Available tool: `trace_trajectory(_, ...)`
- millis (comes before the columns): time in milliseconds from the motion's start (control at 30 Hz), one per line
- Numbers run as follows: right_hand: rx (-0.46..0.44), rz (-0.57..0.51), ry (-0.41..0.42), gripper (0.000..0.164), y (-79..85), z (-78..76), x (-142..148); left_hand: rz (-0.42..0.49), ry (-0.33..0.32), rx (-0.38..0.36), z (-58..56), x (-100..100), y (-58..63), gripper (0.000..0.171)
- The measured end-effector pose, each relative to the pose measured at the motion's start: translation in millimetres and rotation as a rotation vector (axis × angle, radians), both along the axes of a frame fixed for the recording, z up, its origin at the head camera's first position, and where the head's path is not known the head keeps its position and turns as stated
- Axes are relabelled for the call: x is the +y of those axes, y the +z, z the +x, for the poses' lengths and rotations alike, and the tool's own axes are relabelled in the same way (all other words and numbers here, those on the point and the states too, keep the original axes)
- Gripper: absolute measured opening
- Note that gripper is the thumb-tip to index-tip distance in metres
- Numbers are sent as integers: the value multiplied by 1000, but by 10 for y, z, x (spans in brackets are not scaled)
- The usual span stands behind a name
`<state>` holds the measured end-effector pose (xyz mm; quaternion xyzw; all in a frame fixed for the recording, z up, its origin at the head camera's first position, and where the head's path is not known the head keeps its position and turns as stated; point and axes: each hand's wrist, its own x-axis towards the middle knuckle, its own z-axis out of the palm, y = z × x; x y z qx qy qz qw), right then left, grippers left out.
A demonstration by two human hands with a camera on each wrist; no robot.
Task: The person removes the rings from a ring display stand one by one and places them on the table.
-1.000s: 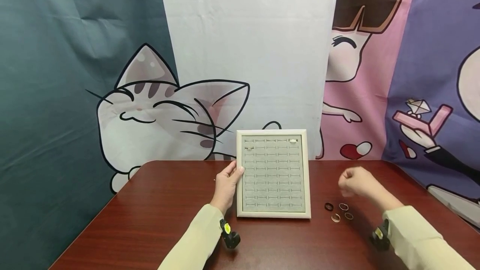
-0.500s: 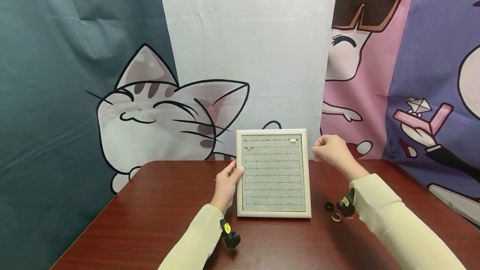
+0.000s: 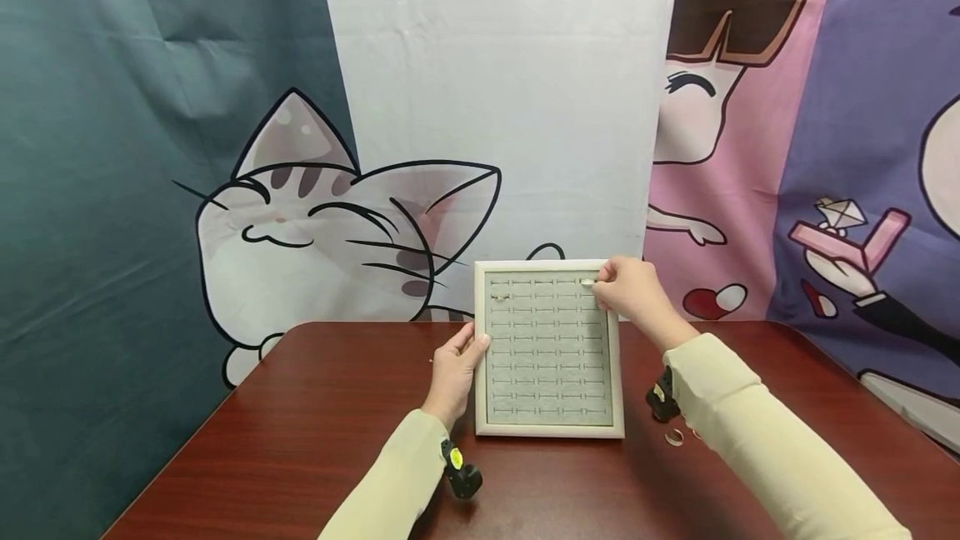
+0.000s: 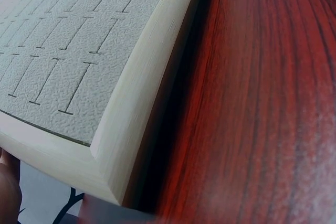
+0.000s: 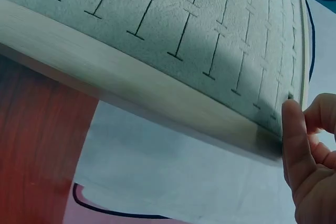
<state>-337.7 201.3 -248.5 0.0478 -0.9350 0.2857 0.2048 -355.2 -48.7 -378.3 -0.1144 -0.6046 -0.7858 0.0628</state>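
Observation:
A ring display board (image 3: 547, 357), with a pale frame and grey slotted padding, stands upright on the table. My left hand (image 3: 452, 373) grips its left edge, thumb on the front of the frame. At the top right corner, my right hand (image 3: 632, 294) has thumb and forefinger pinched at a silver ring (image 3: 587, 282) seated in the top row. In the right wrist view the fingers (image 5: 296, 140) meet the padding at that slot and mostly cover the ring. A second ring (image 3: 500, 297) sits in a slot at the upper left.
On the reddish wooden table (image 3: 360, 382), right of the board, lies a loose ring (image 3: 674, 437); another one is partly covered by the right sleeve (image 3: 750, 415). A printed cartoon curtain (image 3: 510, 107) hangs behind the table.
My right hand has moved up and left from above the loose rings to the board's top right corner. Its forearm now covers most of those rings. My left hand and the board have stayed put.

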Motion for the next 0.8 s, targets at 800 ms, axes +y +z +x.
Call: trace_trajectory(800, 128, 188, 25, 6, -44, -34, -145, -10, 7, 8, 0, 6, -13, 50)
